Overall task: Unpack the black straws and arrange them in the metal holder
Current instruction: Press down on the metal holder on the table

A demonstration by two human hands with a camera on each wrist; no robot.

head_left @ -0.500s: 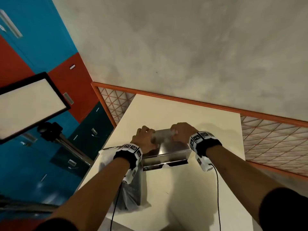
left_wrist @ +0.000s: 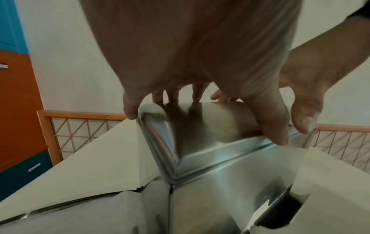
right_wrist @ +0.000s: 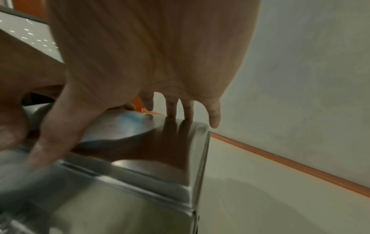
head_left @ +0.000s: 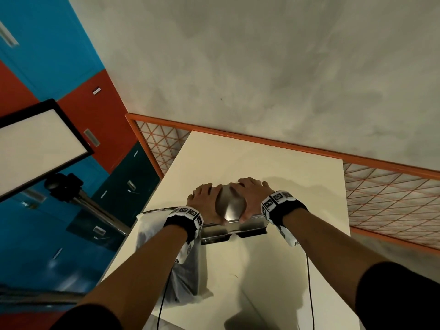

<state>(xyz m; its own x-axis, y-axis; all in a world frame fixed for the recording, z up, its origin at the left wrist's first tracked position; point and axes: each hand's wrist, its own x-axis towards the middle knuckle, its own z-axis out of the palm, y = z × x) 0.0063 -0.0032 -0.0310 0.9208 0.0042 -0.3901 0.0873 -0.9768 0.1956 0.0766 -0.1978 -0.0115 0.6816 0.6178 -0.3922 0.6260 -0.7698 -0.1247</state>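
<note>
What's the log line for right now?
left grip: holds lid | right grip: holds lid | holder: on table | straw bag: on table, left of holder

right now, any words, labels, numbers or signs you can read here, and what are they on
No text here can be read.
Cabinet label, on the red door: too small to read.
Drawer label, on the teal drawer: blurred.
Wristbands: black-and-white code squares, no words.
Holder: bare metal, no marking in view.
</note>
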